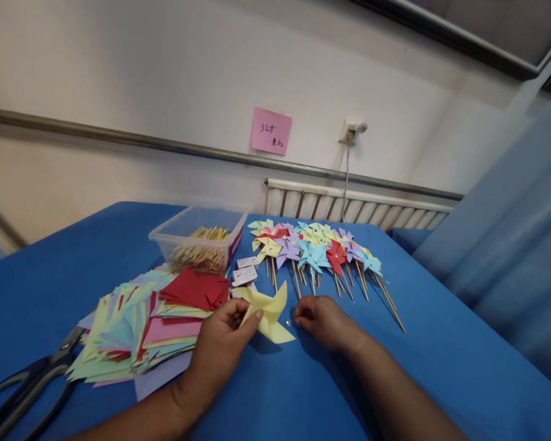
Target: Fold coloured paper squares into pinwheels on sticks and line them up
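Note:
A yellow paper pinwheel [267, 311] with folded blades is pinched between the thumb and fingers of my left hand [224, 334]. Just right of it, the fingertips of my right hand [324, 320] are pressed together; whatever they may hold is hidden. Between the pinwheel and those fingertips shows a small shiny thumbtack [288, 323]; I cannot tell whether it lies on the table. Beyond my hands, several finished pinwheels [312, 252] in different colours lie on their sticks. Small white boxes [245, 275] sit behind the yellow pinwheel.
Stacks of coloured paper [133, 334] lie to the left, with large scissors [50, 373] beside them. Behind stands a clear plastic box [165, 242] of wooden sticks [202, 254]. A blue cloth [441, 367] covers the table. A radiator [321, 205] is at the wall.

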`<state>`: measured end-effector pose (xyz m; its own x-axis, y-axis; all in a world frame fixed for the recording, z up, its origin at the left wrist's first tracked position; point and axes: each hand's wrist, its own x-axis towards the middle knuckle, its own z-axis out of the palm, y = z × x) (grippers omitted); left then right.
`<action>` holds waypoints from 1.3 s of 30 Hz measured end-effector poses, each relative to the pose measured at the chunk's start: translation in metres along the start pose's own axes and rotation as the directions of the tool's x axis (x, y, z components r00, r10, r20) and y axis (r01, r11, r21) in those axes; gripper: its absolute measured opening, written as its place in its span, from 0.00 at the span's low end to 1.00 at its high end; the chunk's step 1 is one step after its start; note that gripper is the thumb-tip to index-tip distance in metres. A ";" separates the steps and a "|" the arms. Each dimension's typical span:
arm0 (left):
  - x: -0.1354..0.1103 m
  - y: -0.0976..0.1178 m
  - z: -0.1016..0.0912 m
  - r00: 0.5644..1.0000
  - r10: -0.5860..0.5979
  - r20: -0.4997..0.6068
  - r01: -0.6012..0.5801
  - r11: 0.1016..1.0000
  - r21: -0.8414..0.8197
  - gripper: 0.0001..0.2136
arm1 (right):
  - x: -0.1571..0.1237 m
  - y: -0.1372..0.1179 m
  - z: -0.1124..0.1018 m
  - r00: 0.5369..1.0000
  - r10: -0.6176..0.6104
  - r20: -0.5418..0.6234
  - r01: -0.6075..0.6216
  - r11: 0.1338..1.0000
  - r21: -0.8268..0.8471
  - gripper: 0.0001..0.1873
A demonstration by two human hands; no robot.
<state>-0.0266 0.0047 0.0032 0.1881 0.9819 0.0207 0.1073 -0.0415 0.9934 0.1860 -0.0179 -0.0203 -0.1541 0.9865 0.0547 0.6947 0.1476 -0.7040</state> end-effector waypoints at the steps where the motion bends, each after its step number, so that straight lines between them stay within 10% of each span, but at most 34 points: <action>1: -0.001 0.001 0.000 1.000 0.014 -0.005 -0.014 1.000 0.010 0.10 | 0.000 -0.001 0.001 1.000 -0.018 0.010 0.018 1.000 -0.015 0.07; 13: 0.004 -0.008 -0.003 1.000 0.018 0.013 -0.017 1.000 -0.024 0.11 | 0.003 -0.015 0.008 0.995 -0.098 0.004 0.097 0.972 -0.215 0.06; 20: 0.005 -0.009 -0.003 1.000 -0.017 0.022 0.019 0.999 -0.051 0.12 | -0.002 -0.014 0.007 0.987 -0.078 0.138 0.083 0.996 -0.034 0.07; 39: 0.006 -0.005 -0.003 0.999 -0.027 0.022 0.028 0.998 -0.052 0.12 | -0.002 -0.021 0.009 1.000 0.002 -0.017 -0.004 0.991 -0.136 0.05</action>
<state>-0.0293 0.0114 -0.0014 0.2061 0.9785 -0.0088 0.0618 -0.0041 0.9981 0.1660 -0.0237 -0.0119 -0.1407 0.9879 0.0654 0.7846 0.1516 -0.6012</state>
